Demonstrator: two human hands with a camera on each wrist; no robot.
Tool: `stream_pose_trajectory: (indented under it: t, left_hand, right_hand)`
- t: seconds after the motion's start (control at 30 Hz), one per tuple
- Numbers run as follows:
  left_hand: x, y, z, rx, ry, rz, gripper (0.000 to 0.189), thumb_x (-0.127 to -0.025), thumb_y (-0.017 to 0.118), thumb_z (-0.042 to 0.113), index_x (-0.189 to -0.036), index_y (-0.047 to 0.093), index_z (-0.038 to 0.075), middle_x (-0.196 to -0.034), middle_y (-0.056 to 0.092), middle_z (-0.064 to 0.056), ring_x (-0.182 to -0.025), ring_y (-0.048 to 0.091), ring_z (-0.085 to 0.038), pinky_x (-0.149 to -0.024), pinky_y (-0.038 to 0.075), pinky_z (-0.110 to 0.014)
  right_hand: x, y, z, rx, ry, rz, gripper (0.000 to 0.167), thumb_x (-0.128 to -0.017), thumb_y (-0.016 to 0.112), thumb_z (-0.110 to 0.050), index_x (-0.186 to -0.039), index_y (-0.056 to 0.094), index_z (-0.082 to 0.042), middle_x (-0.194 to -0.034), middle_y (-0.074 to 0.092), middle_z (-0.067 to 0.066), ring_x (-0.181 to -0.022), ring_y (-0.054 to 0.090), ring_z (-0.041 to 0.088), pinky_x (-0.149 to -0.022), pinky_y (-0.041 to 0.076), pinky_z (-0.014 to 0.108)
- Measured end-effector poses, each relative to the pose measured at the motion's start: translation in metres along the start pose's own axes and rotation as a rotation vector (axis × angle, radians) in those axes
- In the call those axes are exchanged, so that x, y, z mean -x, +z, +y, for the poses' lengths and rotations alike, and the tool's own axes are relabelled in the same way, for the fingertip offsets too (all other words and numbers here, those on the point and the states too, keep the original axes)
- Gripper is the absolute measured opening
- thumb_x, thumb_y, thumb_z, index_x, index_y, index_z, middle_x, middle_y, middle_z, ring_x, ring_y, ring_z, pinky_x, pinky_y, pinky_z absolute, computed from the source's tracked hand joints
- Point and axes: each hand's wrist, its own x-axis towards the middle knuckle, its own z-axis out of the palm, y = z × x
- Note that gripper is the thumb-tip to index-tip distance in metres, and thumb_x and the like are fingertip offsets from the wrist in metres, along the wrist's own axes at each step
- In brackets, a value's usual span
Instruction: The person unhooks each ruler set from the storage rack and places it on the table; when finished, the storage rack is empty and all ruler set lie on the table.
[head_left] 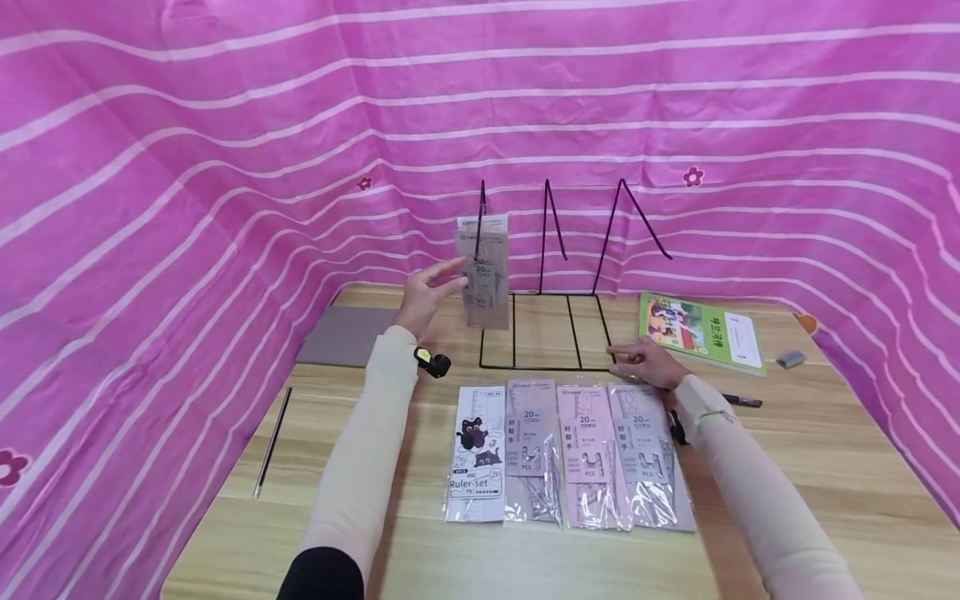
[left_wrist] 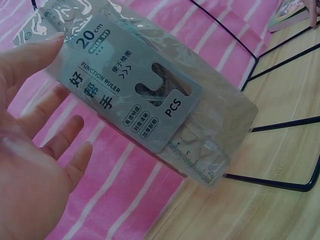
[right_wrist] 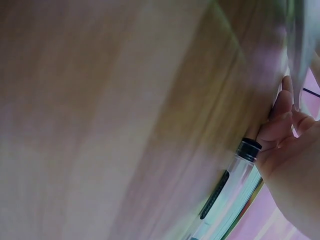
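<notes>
Grey see-through plastic ruler packet (head_left: 486, 287), seemingly on a hook of the thin black wire rack (head_left: 546, 368), just right of the fingers of the left hand (head_left: 422, 300).
Could slip or swing if bumped by those fingers. Left arm stretched forward, fingers loosely spread; touching or just beside, cannot tell. Right hand (head_left: 651, 364) low, fingertips at near rack corner; pinching wire, cannot tell.

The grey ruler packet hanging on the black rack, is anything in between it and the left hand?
Nothing visible is in the way. The left hand is right at the side of the grey ruler packet; in the left wrist view, a fingertip overlaps its edge. No wire of the black rack comes between them.
</notes>
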Motion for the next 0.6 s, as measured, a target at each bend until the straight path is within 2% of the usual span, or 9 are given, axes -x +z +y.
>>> stream_pose_trajectory:
  t: [0.1,0.23,0.47,0.6]
  left_hand:
    - [-0.0023,0.0016,-0.0006,0.003,-0.002,-0.009,0.043,-0.091,0.074,0.007,-0.133,0.065,0.006,-0.137,0.064,-0.011,-0.127,0.058,-0.03,-0.106,0.05,-0.036]
    - [-0.0043,0.0038,-0.0014,0.011,-0.025,0.003,0.041,-0.09,0.075,0.005,-0.13,0.067,0.007,-0.135,0.066,-0.009,-0.12,0.063,-0.02,-0.104,0.051,-0.035]
    - [-0.0067,0.0062,-0.0053,0.007,-0.036,-0.001,0.04,-0.089,0.075,0.002,-0.128,0.067,0.002,-0.13,0.067,-0.016,-0.115,0.067,-0.019,-0.101,0.053,-0.034]
    - [-0.0071,0.0073,-0.0075,0.001,-0.041,0.0,0.038,-0.088,0.075,0.001,-0.126,0.067,0.0,-0.127,0.068,-0.017,-0.109,0.069,-0.015,-0.1,0.053,-0.033]
  right_hand:
    - [-0.0021,-0.0007,0.0012,-0.011,0.031,-0.016,0.048,-0.09,0.076,-0.011,-0.131,0.06,0.009,-0.055,0.03,-0.006,-0.048,0.028,0.003,-0.05,0.029,0.021]
    - [-0.0033,-0.0014,0.0024,-0.048,0.05,-0.017,0.049,-0.09,0.077,-0.013,-0.131,0.06,0.008,-0.055,0.03,-0.007,-0.048,0.028,0.003,-0.049,0.029,0.021]
    - [-0.003,-0.0011,0.0011,-0.089,0.084,-0.01,0.05,-0.09,0.076,-0.011,-0.132,0.059,0.008,-0.056,0.031,-0.006,-0.051,0.032,0.006,-0.051,0.033,0.022]
    - [-0.0025,0.0002,0.0029,-0.089,0.085,-0.009,0.05,-0.09,0.076,-0.011,-0.132,0.059,0.008,-0.055,0.03,-0.007,-0.05,0.03,0.005,-0.049,0.032,0.023]
